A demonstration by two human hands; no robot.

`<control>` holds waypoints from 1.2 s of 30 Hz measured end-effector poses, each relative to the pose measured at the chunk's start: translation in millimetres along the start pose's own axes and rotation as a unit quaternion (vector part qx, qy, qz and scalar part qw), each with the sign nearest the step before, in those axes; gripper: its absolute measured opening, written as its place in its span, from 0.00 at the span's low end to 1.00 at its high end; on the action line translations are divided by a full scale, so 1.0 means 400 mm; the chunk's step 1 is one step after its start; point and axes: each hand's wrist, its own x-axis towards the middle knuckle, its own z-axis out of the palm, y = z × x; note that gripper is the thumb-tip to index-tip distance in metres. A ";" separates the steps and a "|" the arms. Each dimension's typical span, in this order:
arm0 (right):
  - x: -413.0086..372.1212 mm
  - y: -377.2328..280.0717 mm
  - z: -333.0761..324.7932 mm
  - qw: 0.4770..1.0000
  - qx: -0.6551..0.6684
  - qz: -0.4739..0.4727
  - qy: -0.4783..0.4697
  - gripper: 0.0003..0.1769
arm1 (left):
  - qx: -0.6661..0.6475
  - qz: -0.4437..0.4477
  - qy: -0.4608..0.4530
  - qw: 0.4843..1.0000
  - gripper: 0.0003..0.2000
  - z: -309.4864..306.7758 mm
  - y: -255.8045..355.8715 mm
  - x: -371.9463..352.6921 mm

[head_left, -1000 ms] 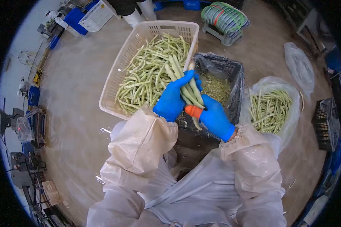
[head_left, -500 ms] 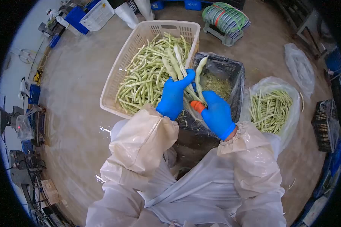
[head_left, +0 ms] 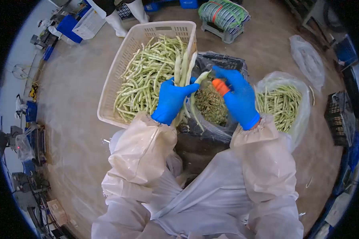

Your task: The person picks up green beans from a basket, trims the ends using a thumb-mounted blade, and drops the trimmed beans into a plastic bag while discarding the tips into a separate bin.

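My left hand (head_left: 172,97), in a blue glove, is closed round a bunch of long pale green beans (head_left: 182,68) over the right edge of a beige crate (head_left: 107,89) heaped with beans. My right hand (head_left: 239,92), also gloved in blue, has an orange cover (head_left: 220,87) on its thumb. Its fingertips are by the tip of one bean slanting right from the bunch; whether they pinch it, I cannot tell. Beneath the hands stands a dark crate lined with clear plastic (head_left: 238,63), holding small green scraps (head_left: 211,104).
Right of the dark crate is a clear bag (head_left: 305,99) of beans. Farther off are a small stool (head_left: 227,37) with a bundle on it, an empty plastic bag (head_left: 307,61) and a black basket (head_left: 336,119). A person's white boots (head_left: 139,11) stand behind the beige crate.
My right hand has risen from the lower ends of the bunch to a bean tip at the upper right. The view has shifted, and more of the person's boots shows.
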 end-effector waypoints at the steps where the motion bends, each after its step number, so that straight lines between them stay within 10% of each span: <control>1: 0.007 0.004 -0.014 1.000 -0.013 -0.009 0.010 0.17 | 0.015 0.011 -0.006 1.000 0.12 0.006 -0.005 0.000; 20: -0.027 0.059 0.001 0.992 -0.071 0.014 -0.104 0.09 | 0.283 0.083 -0.089 0.951 0.17 0.017 -0.025 -0.024; 28: 0.006 0.025 -0.013 0.877 0.383 0.276 -0.084 0.10 | -0.001 0.018 -0.090 0.996 0.17 0.019 0.003 -0.031; 36: -0.008 0.026 -0.008 0.914 0.239 0.236 -0.226 0.09 | -0.140 0.048 0.017 0.989 0.12 -0.046 0.022 0.016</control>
